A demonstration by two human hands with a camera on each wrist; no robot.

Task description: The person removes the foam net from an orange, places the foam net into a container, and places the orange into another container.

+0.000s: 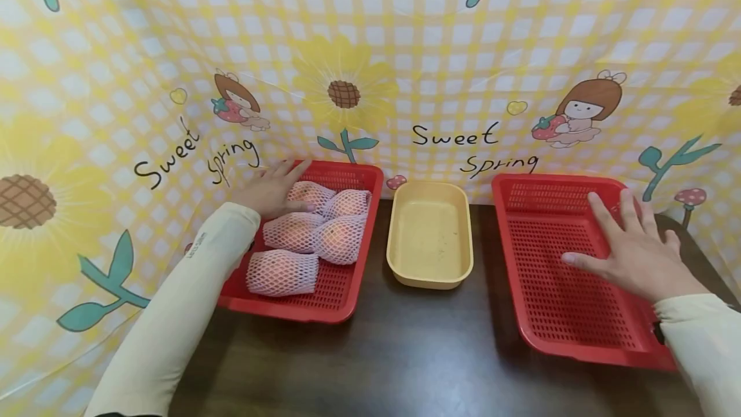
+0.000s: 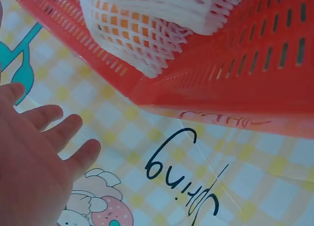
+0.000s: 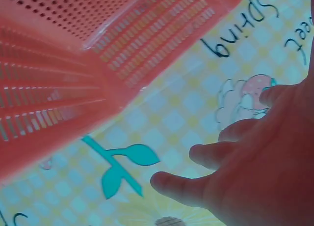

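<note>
On the left, a red basket (image 1: 338,301) holds several round orange-pink fruits (image 1: 282,273) in white foam nets. My left hand (image 1: 269,192) hovers at that basket's far left side with fingers spread, its thumb over the nearest fruits; nothing is in its grip. In the left wrist view, a netted fruit (image 2: 132,29) sits in the basket's corner, apart from the fingers. Above the right red basket (image 1: 567,275), whose slotted floor is bare, my right hand (image 1: 642,253) is held with fingers spread and holds nothing. The right wrist view has its fingers (image 3: 216,155) beyond the basket rim.
Between the two baskets stands a shallow yellow tray (image 1: 431,237) with nothing in it. All three rest on a dark wooden table (image 1: 405,352). A yellow checked cloth (image 1: 405,69) with sunflowers and lettering hangs close behind them and along the left side.
</note>
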